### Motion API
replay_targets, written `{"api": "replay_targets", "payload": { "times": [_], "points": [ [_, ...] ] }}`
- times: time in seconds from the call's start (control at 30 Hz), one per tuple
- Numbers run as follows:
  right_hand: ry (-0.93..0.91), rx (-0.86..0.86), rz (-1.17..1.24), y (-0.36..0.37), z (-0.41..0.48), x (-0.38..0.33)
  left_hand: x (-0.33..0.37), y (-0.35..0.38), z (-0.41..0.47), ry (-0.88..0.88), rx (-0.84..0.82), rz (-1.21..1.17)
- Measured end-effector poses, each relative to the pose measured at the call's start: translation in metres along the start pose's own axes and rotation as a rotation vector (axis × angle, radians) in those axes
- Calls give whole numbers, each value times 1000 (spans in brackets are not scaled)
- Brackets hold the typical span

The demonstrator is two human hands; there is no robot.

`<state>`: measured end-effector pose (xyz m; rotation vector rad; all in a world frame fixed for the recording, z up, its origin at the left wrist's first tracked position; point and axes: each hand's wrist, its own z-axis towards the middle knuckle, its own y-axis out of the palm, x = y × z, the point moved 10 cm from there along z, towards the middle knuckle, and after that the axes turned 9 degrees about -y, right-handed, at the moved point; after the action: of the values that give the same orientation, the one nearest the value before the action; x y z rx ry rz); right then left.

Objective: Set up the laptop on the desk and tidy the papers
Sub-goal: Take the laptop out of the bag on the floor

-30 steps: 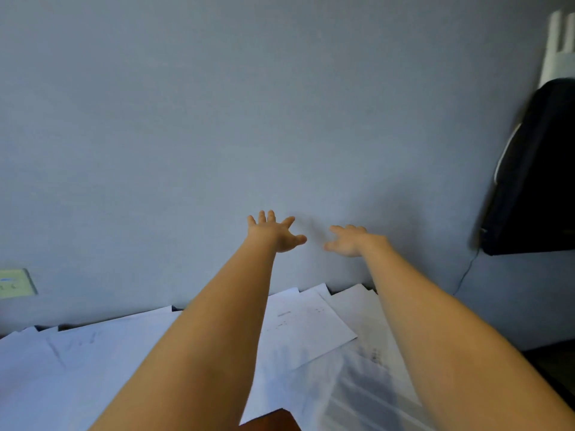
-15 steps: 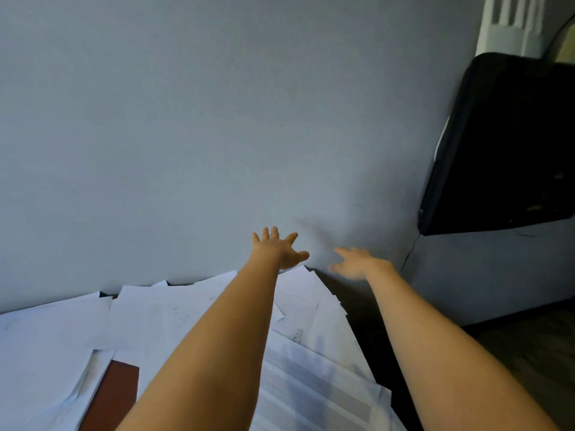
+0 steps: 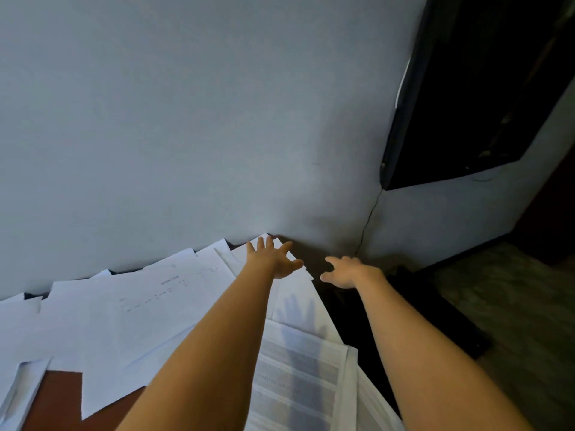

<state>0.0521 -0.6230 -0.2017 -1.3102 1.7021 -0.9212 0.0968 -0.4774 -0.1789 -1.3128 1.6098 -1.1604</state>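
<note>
Papers (image 3: pixel 124 306) lie loose and overlapping across the desk (image 3: pixel 59 396), covering nearly all of it from the left edge of the view to the desk's right side. Their far edges reach the grey wall (image 3: pixel 186 119). A patch of brown desktop shows between the sheets at the lower left. One sheet printed with pale grey bands (image 3: pixel 298 384) lies on top at the near right, between the two forearms.

Both bare arms stretch forward. The left hand (image 3: pixel 273 259) is over the far right corner of the papers, close to the wall, palm down with its fingers straight and spread wide, holding nothing (whether it touches the sheets I cannot tell). A faint shadow of spread fingers (image 3: pixel 295 309) falls on the sheet nearer the body. The right hand (image 3: pixel 348 272) is just beside the left but apart from it, past the right edge of the papers and over a dark area. Its fingers are loose and slightly bent, and it grips nothing.

A black screen (image 3: pixel 482 88) hangs on the adjoining wall at the upper right, and a thin cable (image 3: pixel 368 219) drops from its lower corner along the corner of the room. Dull patterned floor (image 3: pixel 513 306) shows at the right.
</note>
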Motion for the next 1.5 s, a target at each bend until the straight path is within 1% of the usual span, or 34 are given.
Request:
{"api": "replay_targets", "payload": {
  "times": [0.13, 0.23, 0.33, 0.47, 0.63, 0.8, 0.97, 1.07, 1.23, 1.5],
  "points": [
    [44, 3, 28, -2, 7, 9, 9, -2, 16, 42, 7, -7],
    [27, 42, 88, -6, 19, 5, 13, -6, 28, 44, 13, -13],
    [17, 39, 133, -2, 23, 7, 24, -3, 35, 56, 5, -4],
    [45, -2, 134, 12, 18, 32, 45, 8, 31, 75, -27, 3],
    [43, -25, 137, 23, 0, 72, 73, 23, 15, 41, -69, 6],
    [22, -24, 115, 35, -41, 140, 136, 52, -24, 30, -154, -138],
    [102, -75, 70, 61, -97, 245, 214, 95, -62, 53, -199, -128],
    [115, -90, 73, 65, -117, 284, 245, 108, -78, 57, -216, -98],
    [53, -53, 112, 52, -118, 303, 259, 110, -78, 1, -204, -68],
    [-18, -118, 67, 53, -83, 305, 270, 115, -52, -43, -232, -89]
  ]
}}
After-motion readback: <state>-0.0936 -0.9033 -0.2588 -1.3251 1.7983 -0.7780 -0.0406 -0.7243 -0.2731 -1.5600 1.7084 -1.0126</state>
